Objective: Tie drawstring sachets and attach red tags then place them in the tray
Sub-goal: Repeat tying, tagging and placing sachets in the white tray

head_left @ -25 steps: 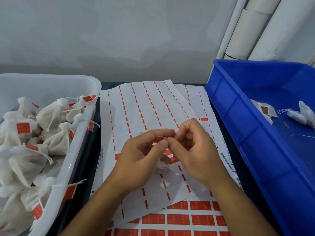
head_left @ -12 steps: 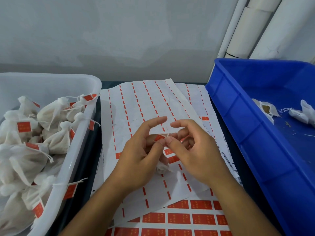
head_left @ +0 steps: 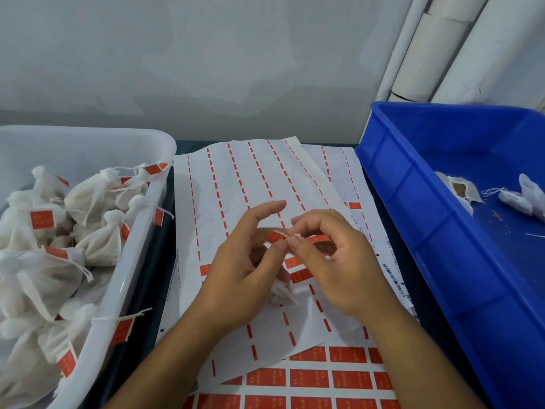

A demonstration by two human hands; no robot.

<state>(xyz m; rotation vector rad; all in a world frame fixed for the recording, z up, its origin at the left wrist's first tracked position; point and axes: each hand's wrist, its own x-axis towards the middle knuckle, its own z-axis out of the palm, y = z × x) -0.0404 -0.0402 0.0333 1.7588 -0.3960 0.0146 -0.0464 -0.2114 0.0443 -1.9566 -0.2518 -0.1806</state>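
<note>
Well left of the left hand: white tray (head_left: 141,219), part-filled with tied sachets (head_left: 97,243), each carrying a red tag on its string; several tags hang over the rim. Left hand (head_left: 236,278): thumb and a finger pinching a red tag (head_left: 276,236), index finger lifted straight and clear of it. Just below and between both hands: one small white sachet (head_left: 278,293), partly hidden by the fingers, apparently hanging from its string over the sheets; the string itself is too fine to trace. Right hand (head_left: 339,267): fingertips curled in, meeting the left thumb at the tag's edge and pinching there. Under both hands: peeled backing sheets (head_left: 236,184) with only red slivers left, overlapping a sheet of unused red tags (head_left: 309,377) nearer the person, all lying on the dark desk (head_left: 413,261). Well right of the right hand: blue bin (head_left: 427,219) holding a few loose, untagged sachets (head_left: 460,190). Step judged: folding the tag around the drawstring. Risks: the adhesive may catch a fingertip rather than the string; the halves may close crooked or miss the string, leaving a tag that slips off; the hanging sachet could swing and twist the fold.
</note>
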